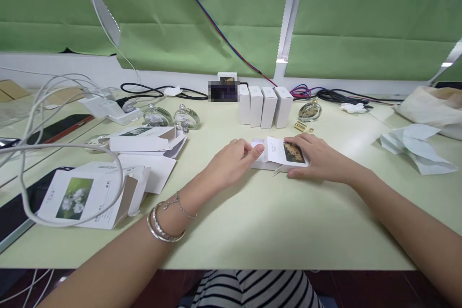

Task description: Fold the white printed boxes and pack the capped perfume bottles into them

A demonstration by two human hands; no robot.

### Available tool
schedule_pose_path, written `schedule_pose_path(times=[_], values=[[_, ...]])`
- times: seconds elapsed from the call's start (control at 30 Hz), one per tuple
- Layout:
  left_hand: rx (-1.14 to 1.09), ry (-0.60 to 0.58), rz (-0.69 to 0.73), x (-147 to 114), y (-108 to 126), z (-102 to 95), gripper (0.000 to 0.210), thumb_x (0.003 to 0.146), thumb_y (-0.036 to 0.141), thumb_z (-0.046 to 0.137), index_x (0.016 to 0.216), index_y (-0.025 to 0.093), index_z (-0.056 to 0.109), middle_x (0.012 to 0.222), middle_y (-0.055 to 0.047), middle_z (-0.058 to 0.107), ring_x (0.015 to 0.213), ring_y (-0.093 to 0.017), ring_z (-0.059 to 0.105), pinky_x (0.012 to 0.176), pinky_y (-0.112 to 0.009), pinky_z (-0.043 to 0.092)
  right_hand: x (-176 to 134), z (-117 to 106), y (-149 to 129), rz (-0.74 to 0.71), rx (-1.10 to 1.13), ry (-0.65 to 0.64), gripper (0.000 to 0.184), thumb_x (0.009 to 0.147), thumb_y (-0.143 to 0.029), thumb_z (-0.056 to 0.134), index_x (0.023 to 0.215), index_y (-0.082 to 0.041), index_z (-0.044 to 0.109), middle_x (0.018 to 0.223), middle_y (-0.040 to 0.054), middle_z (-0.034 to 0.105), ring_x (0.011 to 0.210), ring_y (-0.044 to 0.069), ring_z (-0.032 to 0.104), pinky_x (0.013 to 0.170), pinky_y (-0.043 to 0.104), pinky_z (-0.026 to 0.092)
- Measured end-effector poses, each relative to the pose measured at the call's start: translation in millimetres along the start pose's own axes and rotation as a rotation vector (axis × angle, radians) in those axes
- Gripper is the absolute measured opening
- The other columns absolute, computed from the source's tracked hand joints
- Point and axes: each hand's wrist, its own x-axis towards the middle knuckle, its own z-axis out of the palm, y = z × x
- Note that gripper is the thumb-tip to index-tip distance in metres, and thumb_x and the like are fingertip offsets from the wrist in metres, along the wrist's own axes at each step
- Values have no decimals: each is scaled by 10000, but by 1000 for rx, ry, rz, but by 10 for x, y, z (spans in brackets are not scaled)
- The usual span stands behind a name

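On the table (252, 221), both hands (231, 161) (317, 156) hold a flat-lying carton (279, 156), long axis left-right

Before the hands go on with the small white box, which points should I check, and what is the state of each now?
1. Left hand thumb on the open end of the small box: ok.
2. Right hand steadies the box from the side: ok.
3. End flap closed: not ok, it stands open.
4. Something inside the box: cannot tell.
5. Gold bottle and gold cap lie behind the box, apart from it: ok.
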Motion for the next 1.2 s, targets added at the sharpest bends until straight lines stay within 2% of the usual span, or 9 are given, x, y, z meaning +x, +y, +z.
schedule_pose_path(times=[0.1,0.27,0.43,0.53,0.6,0.77,0.93,1.03,1.2], values=[[-114,-80,128,-23,52,1,496,911,577,283,859,180,574,885,-78,637,771,-204,592,675,-334,465,-8,2,-31,0,56,22,781,642,-657,623,1284,-246,453,1217,130,513,1120,352,487,919,533,418],[-379,-167,453,-60,107,73,358,926,437,411,1183,193,465,1127,-100,602,959,-204,587,830,-338,476,-21,50,-90,-147,393,102,748,674,-600,659,1298,-272,408,1266,106,511,1151,316,502,939,478,433],[-452,116,708,-43,74,155,449,902,276,479,1311,243,299,1214,-111,459,993,-185,554,844,-349,497,-15,149,-82,-287,924,66,783,700,-671,592,1343,-279,380,1334,92,506,1194,303,504,949,443,438],[-293,353,625,-36,54,130,461,867,268,526,1284,263,330,1186,-91,398,861,-142,527,752,-322,514,-2,174,-46,-257,1052,-10,890,634,-704,625,1370,-275,367,1336,93,515,1251,316,452,970,451,426],[-199,415,538,-34,45,107,387,858,262,532,1220,255,396,1160,-83,388,878,-148,503,737,-314,519,4,181,-34,-230,1082,-62,853,663,-682,619,1368,-267,377,1334,97,522,1264,309,443,974,450,427],[-138,424,469,-24,39,98,201,878,227,493,1078,241,485,1222,-91,341,1143,-222,426,810,-358,535,11,227,-103,-166,1005,-42,548,827,-553,525,1281,-249,482,1317,86,542,1209,268,507,965,439,450],[-133,469,445,4,14,58,198,871,215,515,1065,226,475,1252,-100,336,1155,-222,425,751,-320,550,25,288,-154,-141,903,167,383,883,-482,479,1183,-245,508,1260,83,571,1070,232,589,892,420,497],[-93,433,440,17,-12,30,157,877,235,509,1032,215,495,1209,-92,362,1095,-206,458,795,-339,537,27,290,-163,-147,865,222,378,896,-490,444,1176,-243,500,1243,87,574,1066,237,586,879,434,502],[-21,351,387,-7,15,28,254,865,315,527,1087,195,499,1126,-101,385,1132,-237,428,976,-451,435,4,273,-218,-169,813,142,537,818,-533,555,1240,-215,461,1218,114,581,1007,244,604,874,443,509]])
